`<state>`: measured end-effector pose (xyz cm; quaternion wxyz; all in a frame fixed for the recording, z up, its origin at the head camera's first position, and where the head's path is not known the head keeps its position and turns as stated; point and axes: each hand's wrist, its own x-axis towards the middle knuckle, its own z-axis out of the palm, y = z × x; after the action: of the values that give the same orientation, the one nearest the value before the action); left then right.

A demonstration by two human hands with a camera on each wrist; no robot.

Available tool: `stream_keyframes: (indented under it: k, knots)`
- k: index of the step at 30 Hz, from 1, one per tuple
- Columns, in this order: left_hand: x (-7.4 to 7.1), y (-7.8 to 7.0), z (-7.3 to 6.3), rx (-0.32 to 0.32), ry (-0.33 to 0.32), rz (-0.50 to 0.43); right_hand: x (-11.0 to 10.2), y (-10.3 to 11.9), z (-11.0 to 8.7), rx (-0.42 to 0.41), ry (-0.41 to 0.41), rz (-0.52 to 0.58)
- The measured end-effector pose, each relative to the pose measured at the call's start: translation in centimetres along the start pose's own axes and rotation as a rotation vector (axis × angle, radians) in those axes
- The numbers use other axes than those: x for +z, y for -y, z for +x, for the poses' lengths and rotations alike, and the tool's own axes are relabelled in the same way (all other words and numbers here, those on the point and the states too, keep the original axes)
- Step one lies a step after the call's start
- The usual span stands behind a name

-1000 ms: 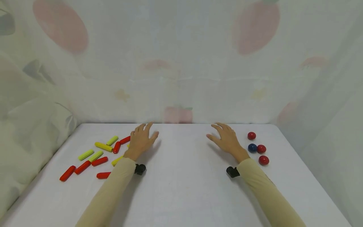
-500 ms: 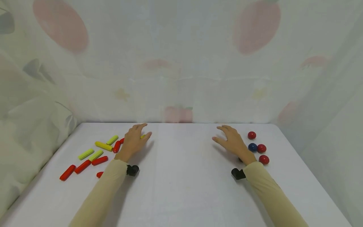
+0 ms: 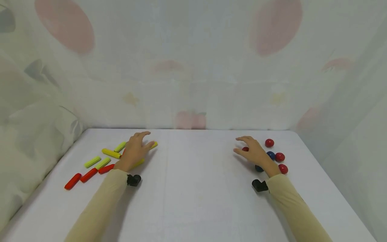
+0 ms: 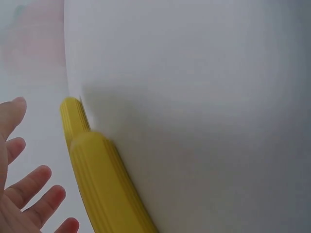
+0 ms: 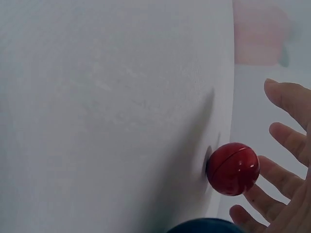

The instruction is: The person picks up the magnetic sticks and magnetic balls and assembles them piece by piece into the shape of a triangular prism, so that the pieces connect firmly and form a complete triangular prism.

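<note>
In the head view my left hand (image 3: 133,153) hovers over the right side of a group of short ribbed sticks, fingers loosely bent and holding nothing. Two yellow sticks (image 3: 154,145) show beside its thumb and wrist; the left wrist view has a large yellow stick (image 4: 109,184) next to the spread fingers. Over the table's right side, my right hand (image 3: 255,155) is also relaxed and holds nothing. A glossy red ball (image 3: 245,149) appears between its thumb and fingers. Under the wrist lies a dark blue ball (image 3: 259,168), whose top edge shows low in the right wrist view.
Left of the left hand lie red sticks (image 3: 73,181) and yellow-green sticks (image 3: 92,162), some partly covered by that arm. Right of the right hand are several red balls (image 3: 280,157) and a blue ball (image 3: 270,155). A patterned curtain (image 3: 190,67) hangs behind the white table (image 3: 193,188).
My left hand has shifted left, uncovering yellow sticks and covering some red ones. The right hand has moved right, and a red ball and a dark blue ball now show around it.
</note>
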<state>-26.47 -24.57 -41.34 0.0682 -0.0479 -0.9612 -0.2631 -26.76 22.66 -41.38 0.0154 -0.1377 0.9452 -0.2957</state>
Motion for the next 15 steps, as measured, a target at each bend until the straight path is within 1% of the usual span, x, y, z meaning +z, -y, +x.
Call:
stream_keyframes:
  k: [6,12,15]
  knots:
    - [-0.5,0.7,-0.1,-0.019,0.022,0.033,-0.1,-0.6,-0.1,-0.007,-0.029,0.016]
    - [-0.9,1.8,-0.4,-0.041,0.057,0.038,0.0,-1.0,-0.5,0.013,-0.027,0.026]
    - [-1.1,2.3,-0.6,-0.053,0.059,0.056,0.0,-0.9,-0.8,0.023,-0.025,0.033]
